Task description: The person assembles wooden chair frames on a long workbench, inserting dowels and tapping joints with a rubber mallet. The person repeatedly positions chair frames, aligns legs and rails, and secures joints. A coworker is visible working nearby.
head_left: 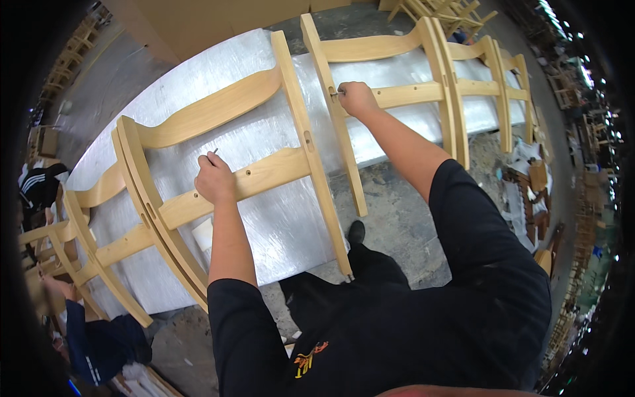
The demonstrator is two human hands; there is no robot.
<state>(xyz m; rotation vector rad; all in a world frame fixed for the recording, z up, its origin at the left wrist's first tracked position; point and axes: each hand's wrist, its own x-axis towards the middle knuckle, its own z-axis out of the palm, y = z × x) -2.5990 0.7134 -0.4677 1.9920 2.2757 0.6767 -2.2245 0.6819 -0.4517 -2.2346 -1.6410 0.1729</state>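
Observation:
My left hand (215,179) is closed, and the tip of a thin dark rod (212,153) pokes out above the fingers. It is over the lower rail (272,173) of a pale wooden chair-back frame, beside round holes in that rail. My right hand (359,100) is closed on a thin metal rod (338,92), whose tip meets a slot in the upright (340,126) of another frame. The rest of each rod is hidden by fingers. A curved top rail (218,109) joins the left frame's uprights, one of which has an oval slot (307,138).
The frames lie in a row on a long table wrapped in shiny plastic film (271,231). More frames (493,86) continue right and left. A co-worker's dark sleeve (79,337) is at the lower left. Cardboard (198,23) stands behind, stacked wooden chairs (450,13) at the back.

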